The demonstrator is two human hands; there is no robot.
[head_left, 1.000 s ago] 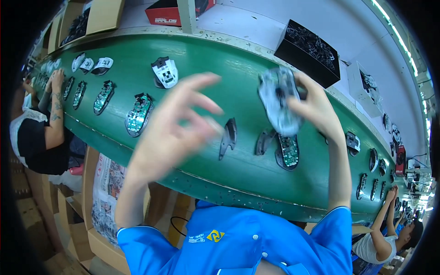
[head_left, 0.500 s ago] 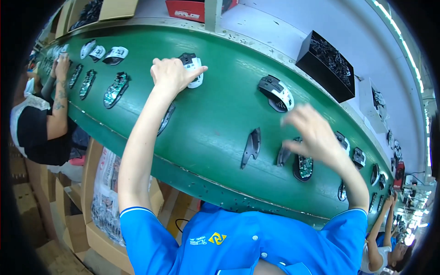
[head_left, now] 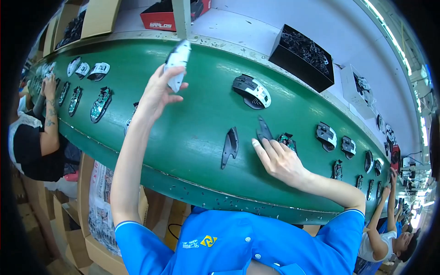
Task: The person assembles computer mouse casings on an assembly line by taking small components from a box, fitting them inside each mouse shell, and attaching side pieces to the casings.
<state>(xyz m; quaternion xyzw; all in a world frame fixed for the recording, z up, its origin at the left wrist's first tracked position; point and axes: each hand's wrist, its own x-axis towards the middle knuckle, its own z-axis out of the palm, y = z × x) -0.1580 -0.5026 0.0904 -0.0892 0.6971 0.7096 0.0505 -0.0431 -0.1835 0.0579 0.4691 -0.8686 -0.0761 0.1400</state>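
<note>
My left hand (head_left: 158, 94) is raised over the green conveyor belt (head_left: 192, 123) and holds a white mouse shell (head_left: 178, 62) by its near end. My right hand (head_left: 279, 160) rests on the belt, fingertips on a dark curved side piece (head_left: 263, 129) next to a small green circuit board (head_left: 288, 139). A second dark side piece (head_left: 229, 146) lies just left of that hand. A black and white mouse (head_left: 251, 90) sits on the belt beyond my right hand, untouched.
A black bin of parts (head_left: 302, 52), a red box (head_left: 174, 16) and a white box (head_left: 360, 87) stand behind the belt. Circuit boards (head_left: 101, 104) and mouse shells (head_left: 326, 136) lie along it. One person works at the left (head_left: 34, 137), another at the right (head_left: 385, 229).
My right hand set the black and white mouse on the belt and dropped to the dark side pieces. My left hand reached out, took the white shell and lifted it.
</note>
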